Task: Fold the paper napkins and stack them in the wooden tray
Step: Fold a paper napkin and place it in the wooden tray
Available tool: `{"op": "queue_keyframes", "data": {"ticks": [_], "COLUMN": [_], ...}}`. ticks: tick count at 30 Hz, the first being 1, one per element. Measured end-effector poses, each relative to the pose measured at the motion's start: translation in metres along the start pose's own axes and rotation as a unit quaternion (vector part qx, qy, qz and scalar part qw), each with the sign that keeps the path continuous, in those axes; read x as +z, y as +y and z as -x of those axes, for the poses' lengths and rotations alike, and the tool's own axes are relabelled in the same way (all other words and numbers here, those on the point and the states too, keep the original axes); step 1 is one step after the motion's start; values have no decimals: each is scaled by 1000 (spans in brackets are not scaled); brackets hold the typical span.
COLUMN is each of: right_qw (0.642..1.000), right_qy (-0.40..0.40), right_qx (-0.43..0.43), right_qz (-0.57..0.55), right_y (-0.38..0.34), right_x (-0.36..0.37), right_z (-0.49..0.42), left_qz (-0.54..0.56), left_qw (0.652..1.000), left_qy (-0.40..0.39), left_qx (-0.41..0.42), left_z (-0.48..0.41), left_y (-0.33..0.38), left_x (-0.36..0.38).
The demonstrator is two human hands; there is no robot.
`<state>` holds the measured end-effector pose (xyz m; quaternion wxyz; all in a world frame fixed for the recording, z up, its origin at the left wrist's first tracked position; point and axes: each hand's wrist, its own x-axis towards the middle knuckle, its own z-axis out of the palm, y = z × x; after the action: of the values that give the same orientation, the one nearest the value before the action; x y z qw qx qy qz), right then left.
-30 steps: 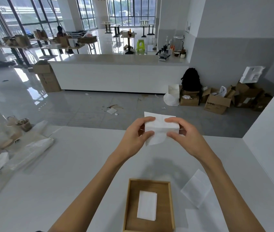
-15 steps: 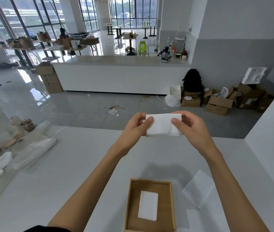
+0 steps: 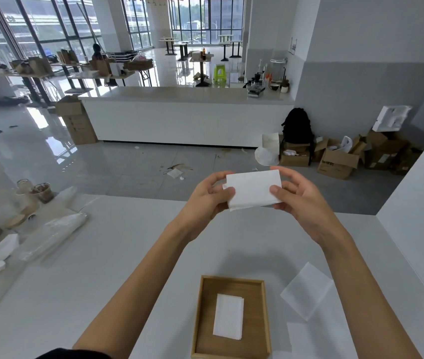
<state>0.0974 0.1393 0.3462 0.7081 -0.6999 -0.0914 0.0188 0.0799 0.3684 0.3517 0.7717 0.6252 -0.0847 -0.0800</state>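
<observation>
napkin (image 3: 253, 190) | pinched by left hand (image 3: 205, 200), right hand (image 3: 299, 200); wooden tray (image 3: 205, 320) nearer; sheet (image 3: 308, 290) beside it

Black sleeve (image 3: 76, 354), left arm

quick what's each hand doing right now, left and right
Left hand: closed, fingers pinching the left end of the folded napkin.
Right hand: closed, fingers pinching the right end of the same napkin, held above the table.

A folded napkin (image 3: 228, 316) lies in the tray (image 3: 254, 304), loose napkins (image 3: 306, 290) on the table (image 3: 102, 268) right of it
</observation>
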Motion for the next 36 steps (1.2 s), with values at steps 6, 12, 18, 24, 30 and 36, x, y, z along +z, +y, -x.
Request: {"op": "queue_keyframes", "data": {"ticks": [6, 12, 18, 24, 30, 36], "right_qw": [999, 999, 999, 998, 989, 989], "right_qy": [31, 25, 18, -50, -146, -141], "right_qx": [28, 22, 14, 19, 21, 40], "right_qz": [-34, -14, -25, -24, 26, 19], "right_y": [5, 7, 10, 8, 11, 18], "right_x": [-2, 3, 9, 11, 21, 26], "right_z": [1, 4, 7, 12, 17, 19], "left_qz": [55, 4, 27, -57, -124, -120], "left_qw": [998, 1000, 998, 998, 986, 984], "left_qy": [-42, -17, -64, 30, 114, 111], "left_qx": [-3, 11, 6, -1, -8, -68], "left_z": [3, 3, 4, 4, 3, 10], "left_y": [-1, -6, -5, -7, -10, -13], "left_x": [-5, -1, -5, -3, 4, 7]}}
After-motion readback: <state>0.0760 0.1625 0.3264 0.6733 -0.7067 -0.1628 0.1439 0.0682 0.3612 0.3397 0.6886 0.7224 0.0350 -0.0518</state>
